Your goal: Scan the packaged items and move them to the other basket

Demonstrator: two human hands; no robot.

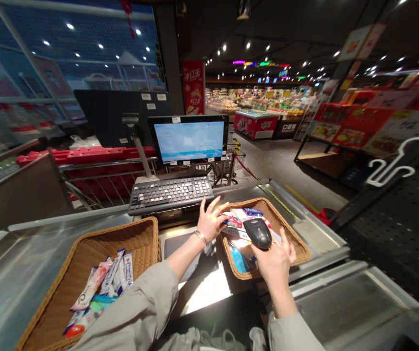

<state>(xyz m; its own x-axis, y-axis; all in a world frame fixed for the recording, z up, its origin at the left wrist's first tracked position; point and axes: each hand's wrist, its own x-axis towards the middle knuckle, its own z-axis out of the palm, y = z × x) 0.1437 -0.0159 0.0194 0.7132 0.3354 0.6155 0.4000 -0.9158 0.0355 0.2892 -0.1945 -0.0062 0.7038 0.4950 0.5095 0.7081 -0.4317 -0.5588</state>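
In my right hand [275,258] is a black handheld barcode scanner [257,232], held over the right wicker basket [297,246]. My left hand [212,220] is at that basket's left rim, its thumb and a finger pinching the end of a small red and blue packet [233,222]. Its other fingers are spread toward the keyboard [172,191]. Beneath the scanner lie several packaged goods, among them a dark blue packet [253,212] and a light blue one [239,259]. The scanner hides part of them.
A left wicker basket [63,278] holds several wrapped bars [116,273]. Behind the keyboard stands a lit monitor [190,140], with a dark second screen [117,114] beside it. Metal counter [348,297] runs along the right. White hooks [388,168] hang at far right.
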